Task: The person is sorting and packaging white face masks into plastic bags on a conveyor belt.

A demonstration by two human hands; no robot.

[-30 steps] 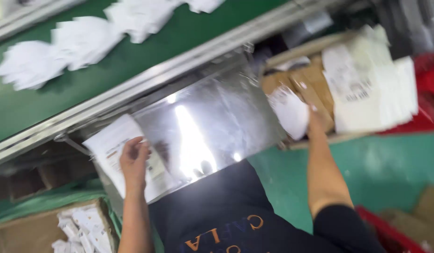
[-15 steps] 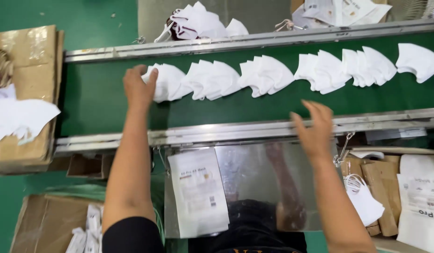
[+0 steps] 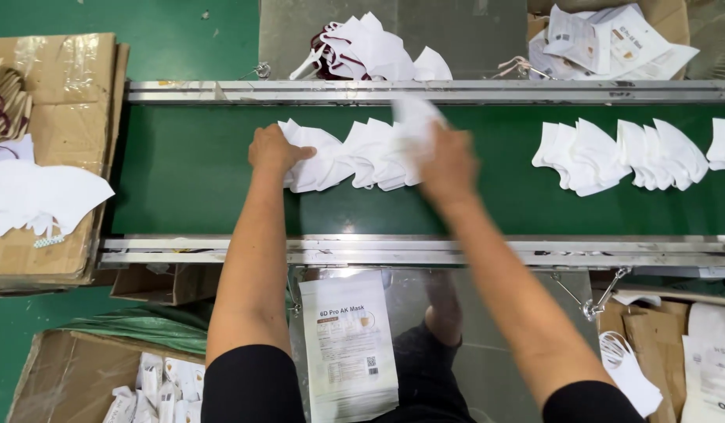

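A row of white folded masks (image 3: 354, 155) lies overlapped on the green conveyor belt (image 3: 190, 168). My left hand (image 3: 273, 150) rests on the left end of that row, fingers closed on the first mask. My right hand (image 3: 447, 164) is at the row's right end and grips a white mask (image 3: 415, 121), blurred with motion and lifted off the belt. A white printed pouch (image 3: 348, 341) lies on the shiny metal tray (image 3: 488, 313) in front of me, below the belt.
More white masks (image 3: 621, 153) lie further right on the belt. Cardboard boxes with masks (image 3: 41, 196) sit at left; another box of pouches (image 3: 613, 39) is beyond the belt. A mask pile (image 3: 370, 51) lies across the belt. Boxes stand below at both sides.
Both hands reached further onto the belt and closed on the mask row. The row has gathered toward the middle, and my right hand went from the near rail to the masks.
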